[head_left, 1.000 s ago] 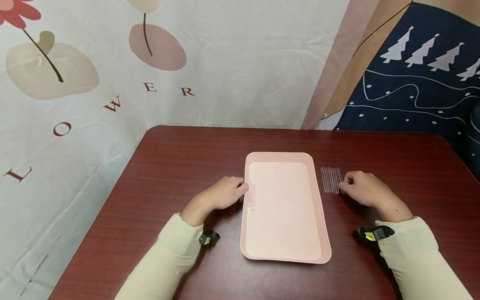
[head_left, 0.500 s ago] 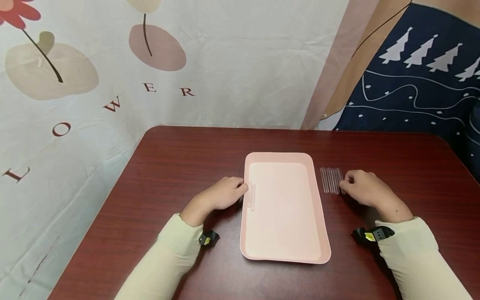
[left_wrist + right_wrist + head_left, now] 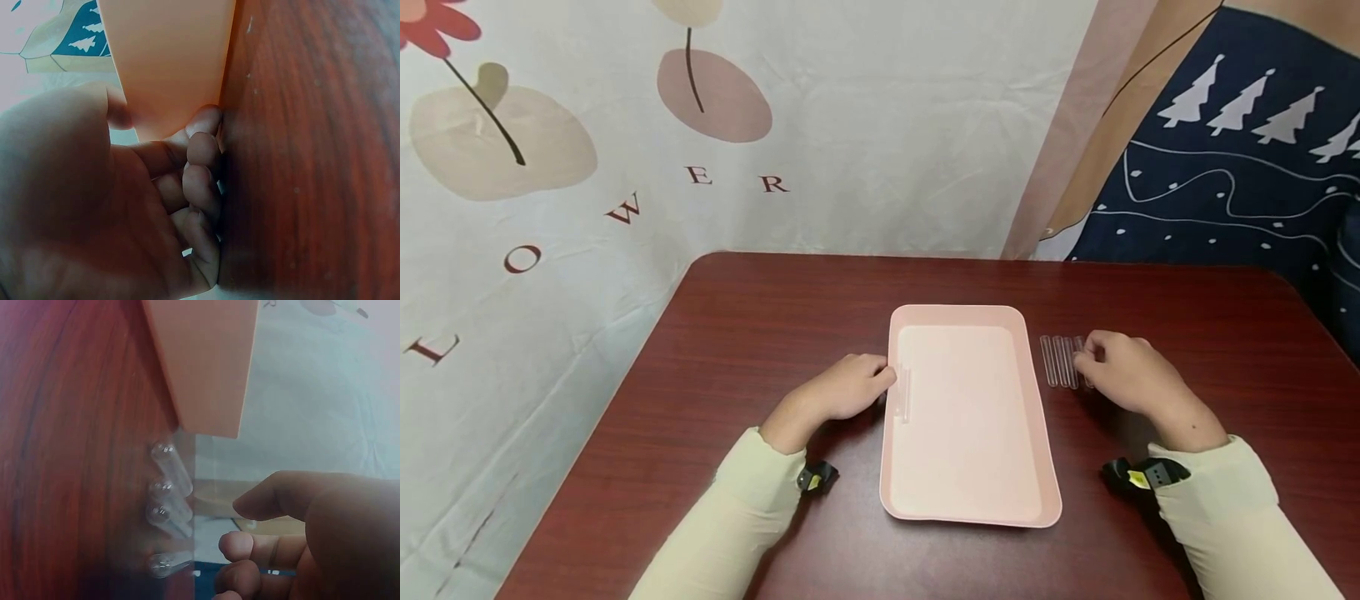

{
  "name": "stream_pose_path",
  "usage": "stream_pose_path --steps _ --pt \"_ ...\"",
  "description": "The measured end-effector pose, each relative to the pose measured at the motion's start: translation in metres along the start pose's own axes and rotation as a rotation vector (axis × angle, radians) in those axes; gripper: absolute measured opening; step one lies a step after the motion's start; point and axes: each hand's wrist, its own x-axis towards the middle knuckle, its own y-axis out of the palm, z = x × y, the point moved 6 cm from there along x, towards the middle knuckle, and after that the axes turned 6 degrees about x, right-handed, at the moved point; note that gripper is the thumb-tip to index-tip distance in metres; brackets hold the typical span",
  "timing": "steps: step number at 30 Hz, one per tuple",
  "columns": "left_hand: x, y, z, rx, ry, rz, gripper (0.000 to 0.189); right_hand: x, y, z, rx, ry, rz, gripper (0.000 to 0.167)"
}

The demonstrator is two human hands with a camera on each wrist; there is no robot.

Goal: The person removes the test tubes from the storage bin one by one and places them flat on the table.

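Note:
The pink rectangular tray stands on the table in the head view, with my left hand holding its left rim. In the left wrist view the thumb lies at the top of the tray wall and the fingers curl against its outside. One clear test tube lies inside the tray along the left wall. Several more clear test tubes lie side by side right of the tray. Close over the rightmost of these is my right hand. Its thumb and fingers are apart with nothing between them in the right wrist view.
The dark red wooden table has rounded far corners. Behind it hangs a pale printed cloth, with a navy tree-patterned fabric at the right. Both wrists carry a black camera strap.
My right hand has risen slightly, and its thumb has shifted a little left over the tubes. My left hand and the tray have stayed in place.

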Motion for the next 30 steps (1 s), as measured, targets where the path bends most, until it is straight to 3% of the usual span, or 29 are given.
stream_pose_path --steps 16,30 --pt "0.000 -0.001 -0.001 -0.003 0.004 -0.001 0.031 -0.008 -0.007 0.029 -0.015 -0.046 -0.079 0.018" --pt "0.000 0.000 0.000 0.000 -0.002 -0.003 0.031 -0.017 -0.009 0.049 0.035 -0.102 -0.112 0.015"
